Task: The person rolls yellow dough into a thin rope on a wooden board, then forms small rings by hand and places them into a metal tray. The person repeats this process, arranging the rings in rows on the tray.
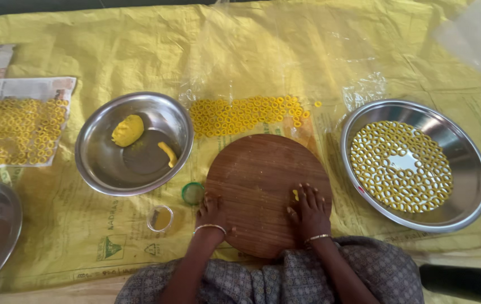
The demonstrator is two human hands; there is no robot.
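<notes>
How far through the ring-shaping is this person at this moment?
Done: many yellow rings fill the right steel bowl, more lie on the plastic sheet and the newspaper. In hand: the right hand presses a small yellow piece on the round wooden board. Left: a dough lump waits in the middle bowl.

Soft, even daylight, faint shadows, mild glare on steel bowls (133, 143), slight wide-angle edge bending.
</notes>
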